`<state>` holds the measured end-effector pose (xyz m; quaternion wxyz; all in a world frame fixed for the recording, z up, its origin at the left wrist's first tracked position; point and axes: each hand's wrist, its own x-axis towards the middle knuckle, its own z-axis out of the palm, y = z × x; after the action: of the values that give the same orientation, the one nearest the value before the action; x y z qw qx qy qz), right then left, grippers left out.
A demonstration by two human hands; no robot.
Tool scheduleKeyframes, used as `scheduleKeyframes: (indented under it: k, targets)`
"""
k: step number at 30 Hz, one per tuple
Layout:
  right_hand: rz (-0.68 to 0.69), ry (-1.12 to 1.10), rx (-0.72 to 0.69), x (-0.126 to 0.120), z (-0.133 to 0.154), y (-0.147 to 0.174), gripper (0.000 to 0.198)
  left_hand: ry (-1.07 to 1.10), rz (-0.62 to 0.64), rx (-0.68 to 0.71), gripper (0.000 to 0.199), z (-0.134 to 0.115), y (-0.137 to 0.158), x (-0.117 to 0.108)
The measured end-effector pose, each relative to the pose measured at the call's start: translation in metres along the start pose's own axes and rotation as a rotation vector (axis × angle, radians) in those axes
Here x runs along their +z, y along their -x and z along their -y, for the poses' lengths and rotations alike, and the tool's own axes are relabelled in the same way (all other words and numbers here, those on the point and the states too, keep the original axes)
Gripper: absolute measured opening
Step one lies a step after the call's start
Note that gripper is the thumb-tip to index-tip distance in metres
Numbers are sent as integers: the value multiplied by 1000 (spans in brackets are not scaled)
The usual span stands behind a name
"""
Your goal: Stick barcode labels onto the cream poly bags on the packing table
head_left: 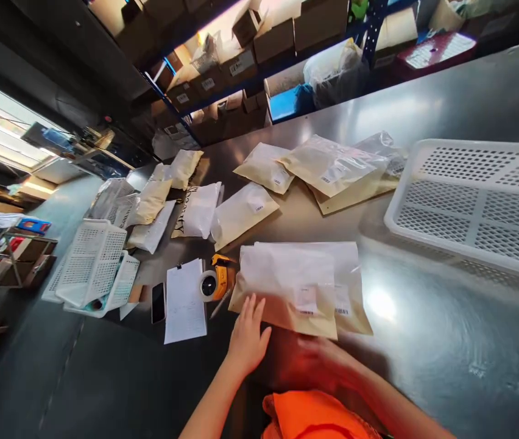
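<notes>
My left hand (248, 336) lies with its fingers stretched out, the fingertips at the lower left edge of a flat plastic packet (282, 268). This packet has a white upper part, a tan lower part and a barcode label. It overlaps a second, similar packet (349, 274) on its right. My right hand (326, 353) is smeared by motion just below the packets' lower edge, and its fingers cannot be made out. Left of the packets are an orange tape dispenser (220, 277) with a white roll, a pen (220, 305), a clipboard with paper (185, 302) and a phone (158, 303).
More packets (245, 213) are spread across the back of the metal table (424, 366). A large white perforated tray (396, 210) stands at the right. White baskets (90, 262) are stacked at the left. Behind the table are shelves with cardboard boxes (275, 42).
</notes>
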<state>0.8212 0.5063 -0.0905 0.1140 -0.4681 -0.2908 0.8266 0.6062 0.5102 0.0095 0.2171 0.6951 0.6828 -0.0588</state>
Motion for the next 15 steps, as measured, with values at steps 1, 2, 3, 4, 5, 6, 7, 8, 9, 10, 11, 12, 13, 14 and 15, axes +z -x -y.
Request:
scheduleKeyframes:
  k: [1,2,3,4,5,6,7,8,9,10,11,12,13,14,15]
  targets:
    - [64,36,45,-6,-5,18,35,-22,80,2,59,-10,-13,10]
    - [11,89,18,-15,-4,31,34,-40,149,0,63,-20,-22,20]
    - [-167,144,-61,-26,3,39,34,-60,194,-11,67,-32,-29,30]
    - [-423,183,-157,-40,15,42,38,-87,208,-32,71,-43,-32,40]
    - [-688,182,-239,-54,28,41,49,-118,198,-58,74,-54,-33,47]
    - [-873,146,-268,-66,43,37,62,-147,170,-78,75,-64,-32,52]
    - [-940,99,-246,-77,55,31,69,-166,135,-84,73,-72,-30,55]
    - [-883,56,-199,-84,67,26,68,-170,99,-70,70,-77,-29,55]
    - [-748,34,-162,-88,75,22,59,-164,59,-38,66,-79,-29,52]
    - [-589,48,-164,-87,82,21,47,-157,3,8,63,-78,-30,46]
    - [-443,94,-215,-82,88,23,34,-156,-70,59,62,-75,-32,38]
    - [-307,158,-302,-75,92,30,26,-164,-148,122,61,-70,-36,28]
    - [-160,222,-397,-66,97,40,23,-178,-212,196,61,-65,-41,16]
    - [9,280,-462,-57,102,52,22,-189,-247,279,61,-59,-46,4]
    - [208,329,-474,-49,109,64,22,-195,-241,367,57,-54,-50,-9]
